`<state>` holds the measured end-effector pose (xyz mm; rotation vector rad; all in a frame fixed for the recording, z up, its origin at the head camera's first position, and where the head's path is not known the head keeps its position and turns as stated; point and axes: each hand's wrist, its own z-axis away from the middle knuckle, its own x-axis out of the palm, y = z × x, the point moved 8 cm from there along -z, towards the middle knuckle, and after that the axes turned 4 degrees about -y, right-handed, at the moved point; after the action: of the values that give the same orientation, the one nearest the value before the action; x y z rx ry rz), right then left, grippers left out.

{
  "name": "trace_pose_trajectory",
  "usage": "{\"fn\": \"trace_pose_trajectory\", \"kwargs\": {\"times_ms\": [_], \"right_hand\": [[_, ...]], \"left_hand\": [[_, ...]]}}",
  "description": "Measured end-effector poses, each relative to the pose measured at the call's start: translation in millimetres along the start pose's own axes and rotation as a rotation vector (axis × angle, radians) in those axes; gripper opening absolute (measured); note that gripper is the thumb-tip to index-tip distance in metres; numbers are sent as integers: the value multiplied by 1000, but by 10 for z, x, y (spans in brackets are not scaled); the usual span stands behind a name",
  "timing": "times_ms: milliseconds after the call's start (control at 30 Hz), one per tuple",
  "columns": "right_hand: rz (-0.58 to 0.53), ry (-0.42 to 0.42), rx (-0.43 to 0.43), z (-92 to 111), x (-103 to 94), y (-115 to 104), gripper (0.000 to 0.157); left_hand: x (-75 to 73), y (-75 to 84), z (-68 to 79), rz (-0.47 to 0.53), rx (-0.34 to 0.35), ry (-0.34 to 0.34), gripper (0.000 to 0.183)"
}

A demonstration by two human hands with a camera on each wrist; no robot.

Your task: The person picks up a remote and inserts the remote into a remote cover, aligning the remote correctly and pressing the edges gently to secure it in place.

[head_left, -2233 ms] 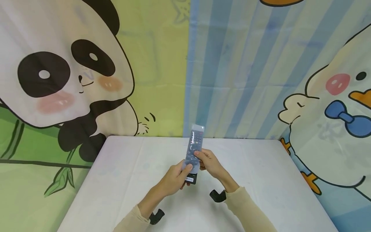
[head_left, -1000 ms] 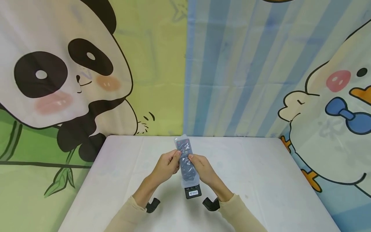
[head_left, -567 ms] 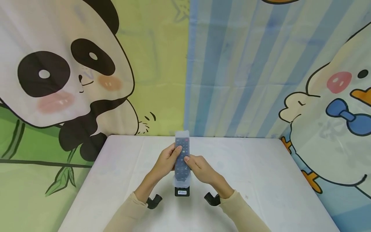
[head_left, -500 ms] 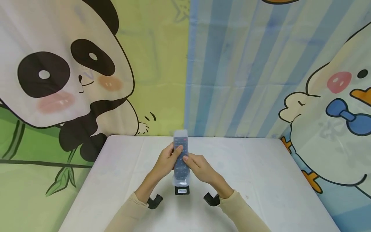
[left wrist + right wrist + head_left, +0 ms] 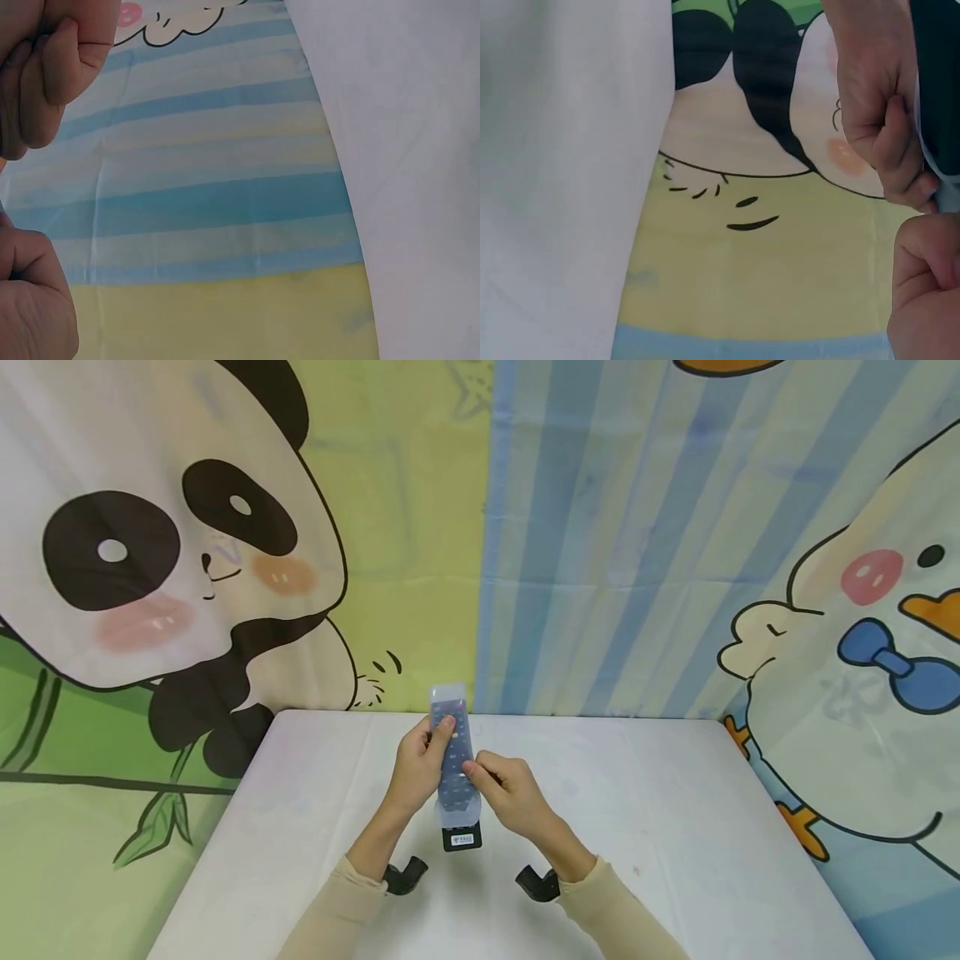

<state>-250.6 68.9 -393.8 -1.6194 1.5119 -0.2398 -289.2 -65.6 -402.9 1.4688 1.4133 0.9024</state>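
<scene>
A dark remote control (image 5: 454, 752) in a clear, wrinkled plastic sleeve (image 5: 448, 692) is held upright above the table, leaning slightly left. Its black lower end (image 5: 461, 838), with a white label, sticks out of the sleeve. My left hand (image 5: 417, 764) grips the upper left side, thumb across the buttons. At the lower right edge, my right hand (image 5: 512, 789) pinches the sleeved remote between thumb and curled fingers. The right wrist view shows the remote's dark back (image 5: 939, 90) beside the left hand (image 5: 877, 112). In the left wrist view, both hands appear only partly.
The white table (image 5: 300, 827) spreads beneath both hands. A printed curtain (image 5: 600, 527) with a panda and a duck hangs behind it and at the sides. Black curved wrist pieces (image 5: 406, 876) stick out inward from both sleeve cuffs.
The remote was first held farther right, turned and straightened, then shifted left and slightly up with both hands. The left hand moved from its lower end to its upper side.
</scene>
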Motion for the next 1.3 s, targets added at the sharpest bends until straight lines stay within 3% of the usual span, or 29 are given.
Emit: {"fn": "trace_pose_trajectory", "kwargs": {"times_ms": [133, 400, 467, 633, 733, 833, 900, 967, 1067, 1200, 1300], "right_hand": [[-57, 7, 11, 54, -8, -27, 37], [-164, -66, 173, 133, -122, 181, 34], [-172, -74, 192, 116, -147, 222, 29], [-122, -61, 227, 55, -205, 306, 29], [-114, 10, 256, 17, -311, 354, 31], [-101, 68, 246, -32, -413, 389, 31], [-51, 99, 219, -67, -465, 401, 31], [11, 125, 195, -94, -500, 406, 29], [105, 131, 174, -132, -499, 403, 29], [207, 117, 169, -152, -447, 403, 35], [207, 112, 203, -138, -405, 423, 37]], "left_hand": [[45, 54, 11, 23, 2, -32, 33], [253, -1, 78, -61, 0, -236, 21], [288, -29, 84, -83, -9, -252, 26], [357, -148, 141, -50, -103, -277, 47], [421, -242, 253, -84, -159, -376, 52], [518, -296, 408, -95, -162, -518, 47], [568, -299, 479, -95, -140, -558, 43], [600, -278, 515, -86, -110, -546, 40], [579, -264, 525, -121, -99, -456, 41], [520, -283, 529, -93, -155, -357, 44], [507, -292, 527, -66, -189, -323, 48]]}}
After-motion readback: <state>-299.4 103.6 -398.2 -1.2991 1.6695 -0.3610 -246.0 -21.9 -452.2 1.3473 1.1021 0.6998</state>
